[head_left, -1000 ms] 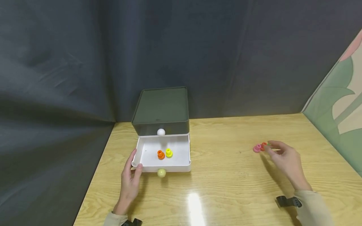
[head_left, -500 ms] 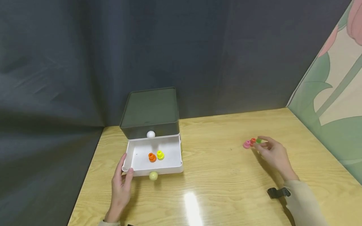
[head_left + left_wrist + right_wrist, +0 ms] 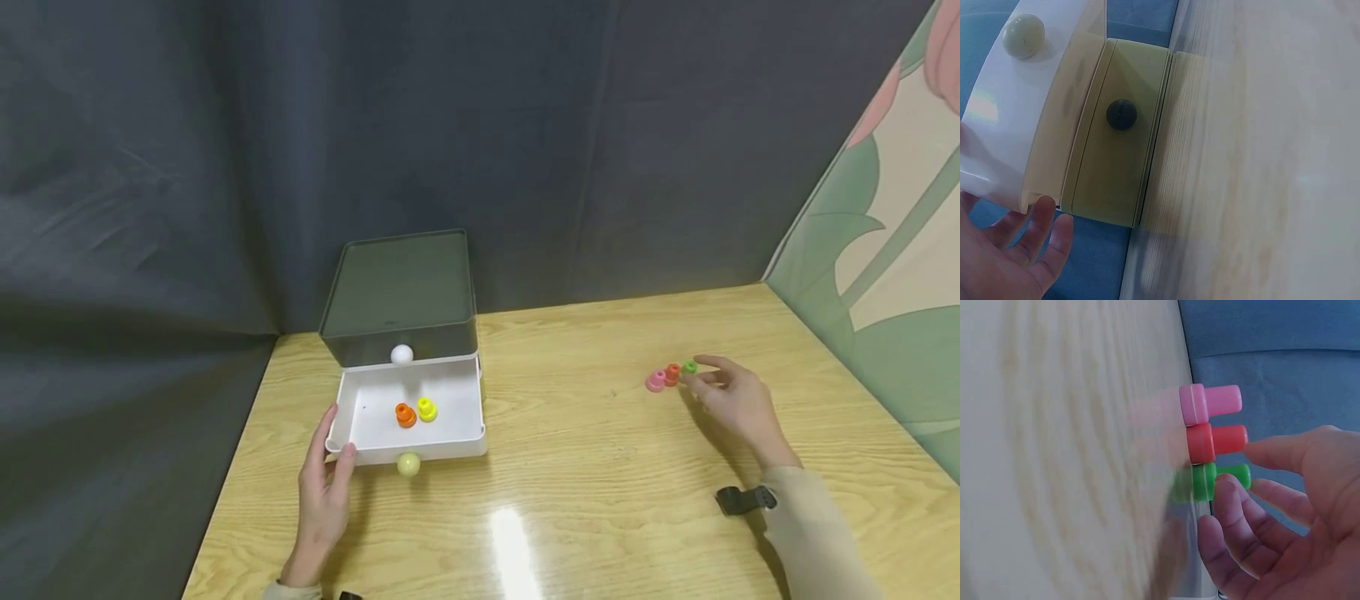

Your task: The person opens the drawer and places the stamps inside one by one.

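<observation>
My left hand [image 3: 322,508] grips the near left corner of a pulled-out white drawer [image 3: 450,450], thumb on its front and fingers along its side. An orange stepped plastic peg [image 3: 406,415] and a yellow one [image 3: 427,409] stand inside. My right hand [image 3: 738,408] is at a green peg [image 3: 1204,481] on the table at the right. A finger touches the green peg in the right wrist view; the thumb lies apart from it, near the tip of a red peg [image 3: 1200,442]. A pink peg [image 3: 1194,404] completes the upright row, beside the red one.
Above the white drawer is a dark green compartment [image 3: 401,283] with a white knob [image 3: 402,354]. Below it, a yellowish drawer [image 3: 1116,162] with a dark knob shows in the left wrist view. Dark cloth [image 3: 525,167] hangs behind the wooden table [image 3: 585,467]; patterned fabric [image 3: 900,333] stands right.
The green peg, mostly hidden by my right fingers a second ago, now shows beside the red one. My left hand stays on the drawer corner. The head view has shifted slightly.
</observation>
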Tool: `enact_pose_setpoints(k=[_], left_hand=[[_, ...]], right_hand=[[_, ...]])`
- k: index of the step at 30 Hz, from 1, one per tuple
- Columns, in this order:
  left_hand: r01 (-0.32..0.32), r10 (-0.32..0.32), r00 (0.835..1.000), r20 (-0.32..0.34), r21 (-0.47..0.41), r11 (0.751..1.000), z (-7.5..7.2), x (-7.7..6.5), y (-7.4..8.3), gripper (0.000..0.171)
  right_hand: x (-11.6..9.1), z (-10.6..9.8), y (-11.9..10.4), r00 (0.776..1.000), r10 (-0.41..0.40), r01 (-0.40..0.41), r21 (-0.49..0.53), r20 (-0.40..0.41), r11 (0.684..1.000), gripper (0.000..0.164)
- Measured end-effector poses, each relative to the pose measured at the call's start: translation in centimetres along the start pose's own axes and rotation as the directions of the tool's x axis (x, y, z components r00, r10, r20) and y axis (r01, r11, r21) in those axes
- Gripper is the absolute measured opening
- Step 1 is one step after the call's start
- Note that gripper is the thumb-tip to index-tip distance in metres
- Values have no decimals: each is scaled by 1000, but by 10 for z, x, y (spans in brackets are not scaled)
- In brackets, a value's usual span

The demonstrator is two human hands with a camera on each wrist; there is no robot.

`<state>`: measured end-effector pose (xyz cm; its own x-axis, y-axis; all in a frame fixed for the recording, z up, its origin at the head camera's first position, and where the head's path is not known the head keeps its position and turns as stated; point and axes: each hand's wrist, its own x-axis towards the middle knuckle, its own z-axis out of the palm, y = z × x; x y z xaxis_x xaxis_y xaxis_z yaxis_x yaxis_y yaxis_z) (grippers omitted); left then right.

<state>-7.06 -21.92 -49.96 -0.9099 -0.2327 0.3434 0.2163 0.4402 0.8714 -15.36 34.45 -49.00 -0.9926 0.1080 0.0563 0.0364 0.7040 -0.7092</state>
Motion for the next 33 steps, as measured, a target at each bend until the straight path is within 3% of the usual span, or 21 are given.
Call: enact_pose_setpoints(k=[12, 18, 28, 33], left_hand=[[5, -5, 1000, 3, -6, 1000, 0, 0, 0, 57], [-2, 1, 1000, 5, 5, 1000, -1, 0, -1, 57], [1, -1, 1000, 7, 5, 1000, 0, 1, -2, 57], [-7, 7, 1000, 5, 3, 1000, -1, 1, -2, 57]], right_hand=[[6, 0, 5, 997, -14, 10, -65, -70, 998, 48], [6, -1, 8, 998, 3, -10, -93, -67, 996, 49], [2, -13, 6, 996, 74, -75, -19, -54, 997, 56], [-1, -20, -4, 996, 55, -57, -42, -66, 997, 55]])
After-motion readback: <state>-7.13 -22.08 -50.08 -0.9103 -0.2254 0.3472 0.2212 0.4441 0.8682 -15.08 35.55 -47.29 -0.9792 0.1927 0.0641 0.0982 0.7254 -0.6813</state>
